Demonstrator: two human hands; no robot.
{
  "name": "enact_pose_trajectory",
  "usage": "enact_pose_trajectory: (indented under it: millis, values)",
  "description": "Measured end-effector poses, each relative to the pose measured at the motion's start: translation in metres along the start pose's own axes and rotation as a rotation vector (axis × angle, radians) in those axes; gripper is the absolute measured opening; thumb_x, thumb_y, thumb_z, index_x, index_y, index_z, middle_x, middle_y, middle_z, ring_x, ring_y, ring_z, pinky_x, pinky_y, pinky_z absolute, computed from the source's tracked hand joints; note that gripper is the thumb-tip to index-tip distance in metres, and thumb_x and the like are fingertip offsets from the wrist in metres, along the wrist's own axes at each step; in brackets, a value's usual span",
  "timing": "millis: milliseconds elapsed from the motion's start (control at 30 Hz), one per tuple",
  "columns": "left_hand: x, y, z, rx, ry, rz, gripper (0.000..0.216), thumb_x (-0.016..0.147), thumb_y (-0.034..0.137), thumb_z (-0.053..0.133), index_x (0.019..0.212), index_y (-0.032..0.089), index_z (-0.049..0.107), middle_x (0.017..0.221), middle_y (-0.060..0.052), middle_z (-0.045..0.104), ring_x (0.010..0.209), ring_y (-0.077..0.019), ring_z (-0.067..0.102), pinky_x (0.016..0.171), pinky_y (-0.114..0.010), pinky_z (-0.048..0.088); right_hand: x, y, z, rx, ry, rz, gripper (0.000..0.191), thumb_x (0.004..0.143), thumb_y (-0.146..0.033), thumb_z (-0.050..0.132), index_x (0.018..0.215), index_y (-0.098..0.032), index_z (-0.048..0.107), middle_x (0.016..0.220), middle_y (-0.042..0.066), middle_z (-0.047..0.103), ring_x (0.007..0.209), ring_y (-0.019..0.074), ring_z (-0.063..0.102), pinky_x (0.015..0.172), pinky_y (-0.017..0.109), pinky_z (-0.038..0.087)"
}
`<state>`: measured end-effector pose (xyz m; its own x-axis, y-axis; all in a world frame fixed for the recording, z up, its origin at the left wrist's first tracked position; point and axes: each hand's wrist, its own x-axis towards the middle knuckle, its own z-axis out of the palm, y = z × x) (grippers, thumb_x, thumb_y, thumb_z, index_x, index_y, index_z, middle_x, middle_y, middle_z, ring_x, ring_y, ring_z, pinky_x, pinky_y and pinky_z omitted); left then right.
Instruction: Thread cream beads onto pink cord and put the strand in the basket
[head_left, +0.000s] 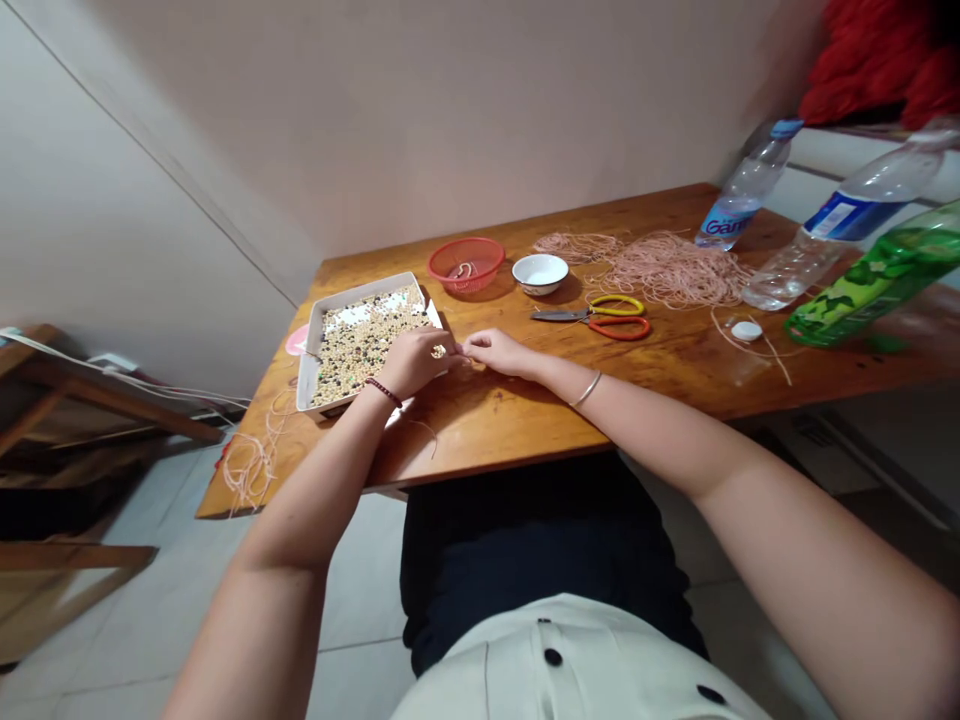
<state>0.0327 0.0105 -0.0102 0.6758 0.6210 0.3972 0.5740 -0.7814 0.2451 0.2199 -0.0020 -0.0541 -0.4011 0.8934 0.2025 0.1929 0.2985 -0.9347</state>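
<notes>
A wooden table [525, 410] stood against a plain wall, one corner jutting toward tiled floor. Both hands met near its front edge, fingertips pinched together. The left hand [416, 362] and the right hand [499, 352] seemed to nip a thin cord [427, 432] between them, though the piece at the fingertips was too fine to make out; a strand trailed from under the left wrist toward the table's front edge. The left hand lay partly over the near rim of a white tray [307, 375] of mixed beads [364, 340], whose long side ran away toward the wall. Beyond lay scissors [600, 318], blades pointing left, a red basket [466, 264], a white bowl [540, 272] and a heap of pink cord [667, 268].
</notes>
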Motion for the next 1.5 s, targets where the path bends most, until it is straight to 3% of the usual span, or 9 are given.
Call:
enact_pose_trajectory:
  millis: [100, 233, 400, 600, 1033, 1200, 1333, 1433, 1500]
  values:
    - [0.001, 0.000, -0.006, 0.067, -0.007, -0.038, 0.031, 0.086, 0.046, 0.056, 0.076, 0.019, 0.067, 0.080, -0.005, 0.067, 0.071, -0.0161, 0.058, 0.067, -0.025, 0.042, 0.000, -0.001, -0.001, 0.066, -0.018, 0.049, 0.040, 0.080, -0.050, 0.057, 0.066, -0.013, 0.056, 0.055, -0.005, 0.042, 0.049, 0.0058, 0.033, 0.048, 0.020, 0.024]
    - [0.000, -0.012, -0.016, 0.291, 0.014, -0.263, 0.038, 0.094, 0.041, 0.038, 0.086, 0.018, 0.067, 0.082, -0.009, 0.068, 0.072, -0.0204, 0.060, 0.066, -0.028, 0.041, -0.002, -0.004, -0.002, 0.173, 0.065, 0.145, 0.038, 0.081, -0.050, 0.060, 0.072, -0.013, 0.059, 0.049, -0.008, 0.034, 0.041, 0.0042, 0.024, 0.040, 0.020, 0.016]
    - [-0.004, -0.032, -0.020, 0.408, -0.240, -0.529, 0.036, 0.084, 0.051, 0.050, 0.095, 0.022, 0.068, 0.093, -0.010, 0.070, 0.083, -0.0264, 0.063, 0.066, -0.031, 0.043, 0.001, -0.002, -0.006, 0.310, 0.164, 0.187, 0.038, 0.078, -0.052, 0.065, 0.076, -0.014, 0.058, 0.046, -0.011, 0.025, 0.037, 0.0036, 0.017, 0.036, 0.020, 0.011]
    - [-0.002, -0.033, -0.019, 0.339, -0.310, -0.488, 0.027, 0.080, 0.045, 0.055, 0.095, 0.027, 0.070, 0.093, -0.002, 0.072, 0.085, -0.0233, 0.065, 0.067, -0.028, 0.045, 0.001, -0.007, -0.009, 0.435, 0.184, 0.267, 0.031, 0.082, -0.044, 0.064, 0.076, -0.016, 0.052, 0.050, -0.010, 0.033, 0.035, 0.0028, 0.017, 0.033, 0.018, 0.011]
    - [-0.002, -0.022, -0.021, 0.416, -0.260, -0.511, 0.024, 0.082, 0.032, 0.052, 0.096, 0.026, 0.071, 0.097, -0.004, 0.070, 0.093, -0.0255, 0.063, 0.078, -0.032, 0.046, 0.001, -0.012, -0.013, 0.453, 0.226, 0.355, 0.023, 0.089, -0.031, 0.056, 0.074, -0.018, 0.046, 0.056, -0.008, 0.040, 0.035, 0.0024, 0.018, 0.032, 0.016, 0.009]
    - [0.002, -0.014, -0.029, 0.295, -0.093, -0.358, 0.031, 0.088, 0.040, 0.047, 0.105, 0.022, 0.066, 0.109, -0.008, 0.064, 0.097, -0.0242, 0.059, 0.085, -0.033, 0.044, 0.003, -0.008, -0.014, 0.432, 0.232, 0.339, 0.023, 0.090, -0.028, 0.053, 0.072, -0.018, 0.044, 0.055, -0.009, 0.038, 0.036, 0.0028, 0.019, 0.033, 0.017, 0.011]
    - [0.004, 0.033, -0.041, 0.173, 0.104, -0.291, 0.036, 0.095, 0.039, 0.034, 0.113, 0.024, 0.062, 0.111, -0.008, 0.061, 0.102, -0.0242, 0.058, 0.091, -0.039, 0.041, 0.004, -0.003, -0.016, 0.412, 0.246, 0.292, 0.026, 0.092, -0.033, 0.051, 0.072, -0.019, 0.042, 0.055, -0.009, 0.036, 0.037, 0.0032, 0.020, 0.034, 0.017, 0.012]
    - [-0.026, 0.094, -0.024, -0.023, -0.070, 0.001, 0.032, 0.095, 0.036, 0.035, 0.106, 0.028, 0.065, 0.102, -0.006, 0.064, 0.097, -0.0222, 0.061, 0.087, -0.038, 0.045, 0.004, -0.001, -0.016, 0.413, 0.248, 0.273, 0.028, 0.091, -0.035, 0.052, 0.071, -0.019, 0.041, 0.055, -0.009, 0.036, 0.037, 0.0035, 0.021, 0.035, 0.017, 0.013]
    - [-0.063, 0.132, 0.005, -0.274, -0.429, 0.384, 0.028, 0.093, 0.031, 0.041, 0.113, 0.036, 0.062, 0.104, -0.004, 0.067, 0.095, -0.0191, 0.063, 0.084, -0.033, 0.048, 0.004, -0.003, -0.015, 0.412, 0.268, 0.275, 0.027, 0.092, -0.034, 0.051, 0.072, -0.019, 0.041, 0.055, -0.009, 0.036, 0.038, 0.0038, 0.021, 0.036, 0.017, 0.013]
